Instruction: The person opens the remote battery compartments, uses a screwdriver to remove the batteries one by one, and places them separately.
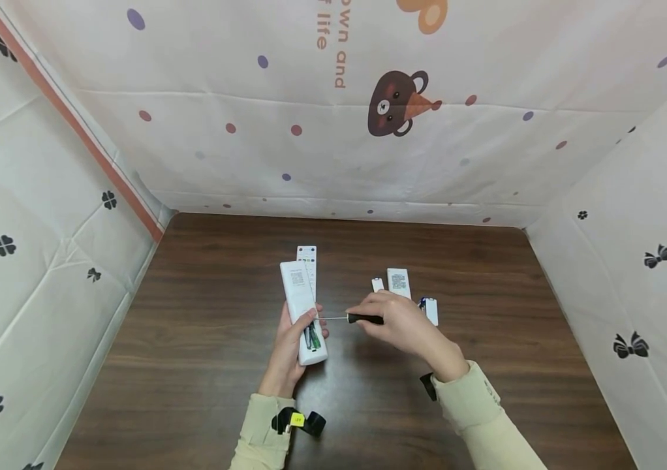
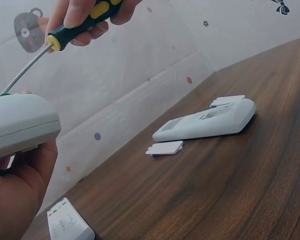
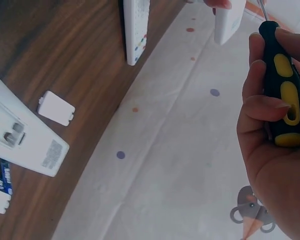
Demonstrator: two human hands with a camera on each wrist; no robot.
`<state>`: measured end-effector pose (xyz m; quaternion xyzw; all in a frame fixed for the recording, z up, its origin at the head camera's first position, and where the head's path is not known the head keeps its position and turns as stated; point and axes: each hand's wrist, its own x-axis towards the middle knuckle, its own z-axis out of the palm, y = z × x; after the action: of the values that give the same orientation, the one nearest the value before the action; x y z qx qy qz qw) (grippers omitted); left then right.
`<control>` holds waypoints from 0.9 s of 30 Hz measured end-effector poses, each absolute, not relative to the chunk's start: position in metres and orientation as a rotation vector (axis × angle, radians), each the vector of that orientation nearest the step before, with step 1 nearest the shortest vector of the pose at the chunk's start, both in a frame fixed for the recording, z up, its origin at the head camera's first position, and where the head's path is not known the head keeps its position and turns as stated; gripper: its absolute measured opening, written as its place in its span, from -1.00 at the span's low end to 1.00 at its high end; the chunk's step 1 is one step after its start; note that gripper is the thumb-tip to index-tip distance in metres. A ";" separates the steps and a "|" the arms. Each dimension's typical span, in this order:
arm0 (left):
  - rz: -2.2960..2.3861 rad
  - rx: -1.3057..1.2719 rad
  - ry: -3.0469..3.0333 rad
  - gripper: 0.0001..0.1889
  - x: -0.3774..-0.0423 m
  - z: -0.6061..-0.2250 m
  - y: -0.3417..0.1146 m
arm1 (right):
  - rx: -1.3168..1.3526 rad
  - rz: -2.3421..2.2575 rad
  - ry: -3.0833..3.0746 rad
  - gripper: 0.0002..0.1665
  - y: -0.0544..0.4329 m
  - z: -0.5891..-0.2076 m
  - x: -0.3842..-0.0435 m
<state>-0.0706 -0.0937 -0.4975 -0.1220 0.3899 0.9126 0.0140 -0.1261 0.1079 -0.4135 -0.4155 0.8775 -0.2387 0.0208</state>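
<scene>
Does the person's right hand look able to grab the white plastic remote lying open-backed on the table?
Probably not straight away. The white plastic remote lies close by, but the right hand is curled round a dark, yellow-patched screwdriver, so its grip seems occupied.

Screwdrvr (image 3: 289, 92) dk w/ yel patches, remote (image 1: 298, 297) wht, tbl (image 1: 192, 326) brn-grained.

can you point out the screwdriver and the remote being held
Dark-and-yellow screwdriver with metal shaft (image 3: 285, 80): right wrist view, on the handle.
White oblong plastic remote (image 1: 301, 297): head view, on its back.
</scene>
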 end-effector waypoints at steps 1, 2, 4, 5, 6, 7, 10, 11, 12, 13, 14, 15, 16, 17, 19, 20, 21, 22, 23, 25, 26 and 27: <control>2.844 -0.381 1.211 -0.44 -0.071 -0.497 -0.094 | -1.271 -0.736 2.733 -0.70 0.108 -0.415 -0.126; 2.849 -0.381 1.198 -0.45 -0.071 -0.497 -0.094 | -1.251 -0.737 2.743 -0.70 0.109 -0.416 -0.125; 2.858 -0.382 1.180 -0.47 -0.071 -0.497 -0.093 | -1.199 -0.743 2.767 -0.70 0.111 -0.418 -0.123; 2.867 -0.376 1.169 -0.47 -0.071 -0.498 -0.093 | -1.167 -0.748 2.778 -0.70 0.112 -0.419 -0.123; 2.877 -0.368 1.159 -0.46 -0.071 -0.498 -0.093 | -1.128 -0.757 2.786 -0.70 0.113 -0.421 -0.122; 2.888 -0.358 1.147 -0.46 -0.071 -0.498 -0.093 | -1.083 -0.771 2.793 -0.70 0.115 -0.422 -0.121; 2.920 -0.311 1.108 -0.38 -0.071 -0.500 -0.091 | -0.955 -0.833 2.808 -0.70 0.120 -0.427 -0.118; 2.928 -0.291 1.103 -0.36 -0.072 -0.501 -0.090 | -0.914 -0.861 2.814 -0.70 0.121 -0.429 -0.117; 2.935 -0.274 1.095 -0.33 -0.072 -0.502 -0.089 | -0.873 -0.893 2.816 -0.69 0.123 -0.432 -0.116; 2.940 -0.255 1.087 -0.31 -0.073 -0.504 -0.088 | -0.833 -0.927 2.822 -0.69 0.126 -0.434 -0.115; 2.940 -0.244 1.087 -0.28 -0.074 -0.505 -0.086 | -0.795 -0.958 2.829 -0.69 0.128 -0.436 -0.114; 2.935 -0.237 1.097 -0.27 -0.075 -0.507 -0.084 | -0.754 -0.993 2.837 -0.69 0.130 -0.439 -0.113; 2.927 -0.236 1.110 -0.25 -0.076 -0.509 -0.082 | -0.713 -1.016 2.846 -0.70 0.133 -0.442 -0.112; 2.912 -0.240 1.133 -0.22 -0.077 -0.511 -0.080 | -0.673 -1.040 2.853 -0.70 0.135 -0.444 -0.111; 2.872 -0.256 1.195 -0.18 -0.081 -0.515 -0.075 | -0.598 -1.090 2.861 -0.70 0.140 -0.449 -0.109; 2.837 -0.271 1.249 -0.15 -0.083 -0.516 -0.072 | -0.563 -1.111 2.865 -0.70 0.143 -0.452 -0.108; 2.800 -0.286 1.304 -0.14 -0.085 -0.518 -0.069 | -0.527 -1.135 2.867 -0.69 0.146 -0.455 -0.107; 2.759 -0.300 1.357 -0.12 -0.088 -0.521 -0.067 | -0.490 -1.162 2.866 -0.69 0.149 -0.458 -0.105; 2.710 -0.316 1.416 -0.10 -0.091 -0.523 -0.064 | -0.450 -1.195 2.864 -0.69 0.151 -0.460 -0.104; 2.607 -0.349 1.535 -0.07 -0.098 -0.528 -0.057 | -0.365 -1.253 2.867 -0.69 0.157 -0.466 -0.101; 2.560 -0.362 1.586 -0.05 -0.102 -0.531 -0.053 | -0.320 -1.278 2.867 -0.69 0.160 -0.469 -0.100; 2.520 -0.372 1.630 -0.04 -0.105 -0.533 -0.050 | -0.279 -1.300 2.866 -0.68 0.163 -0.472 -0.099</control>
<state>-0.1053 -0.0496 -0.5335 -0.1227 0.5381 0.8319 0.0589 -0.0988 0.1629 -0.4715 -0.0882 0.9071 -0.4115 -0.0089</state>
